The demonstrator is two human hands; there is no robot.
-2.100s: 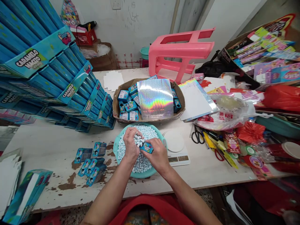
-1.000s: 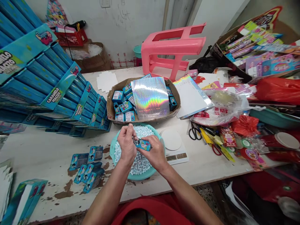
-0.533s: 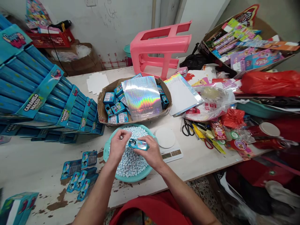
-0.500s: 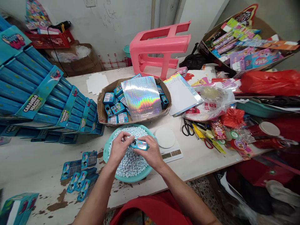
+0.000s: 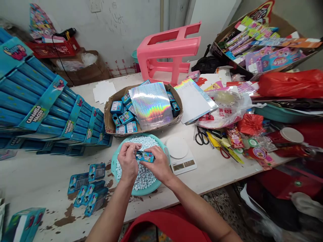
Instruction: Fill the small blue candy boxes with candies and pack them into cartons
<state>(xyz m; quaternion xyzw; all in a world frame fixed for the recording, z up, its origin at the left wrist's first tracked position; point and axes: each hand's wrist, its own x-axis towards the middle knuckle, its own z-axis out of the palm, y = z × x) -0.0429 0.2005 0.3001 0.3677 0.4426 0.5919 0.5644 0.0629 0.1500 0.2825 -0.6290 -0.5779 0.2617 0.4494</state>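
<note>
A small blue candy box [image 5: 147,157] with a round hole near its left end is gripped by my right hand [image 5: 161,164], lettered side facing up. At that left end my left hand [image 5: 128,161] is closed, thumb and fingers together; whatever they pinch is too small to make out. Both hands hover over a turquoise basin [image 5: 145,192] full of small pale blue and white candies [image 5: 143,181]. Left of the basin, several filled-looking blue boxes [image 5: 97,171] lie on the table.
Behind the basin stands a carton [image 5: 118,134] of blue boxes, partly covered by a shiny holographic sheet [image 5: 152,106]. A white scale [image 5: 183,164] sits to the right, scissors [image 5: 202,136] beyond it. Stacked blue display boxes [image 5: 50,101] rise at left; a pink stool [image 5: 169,50] lies behind.
The candy box has shifted a little left with my right hand, and its lettered face shows more plainly. My left hand's fingers have drawn back from over the hole to the box's left end.
</note>
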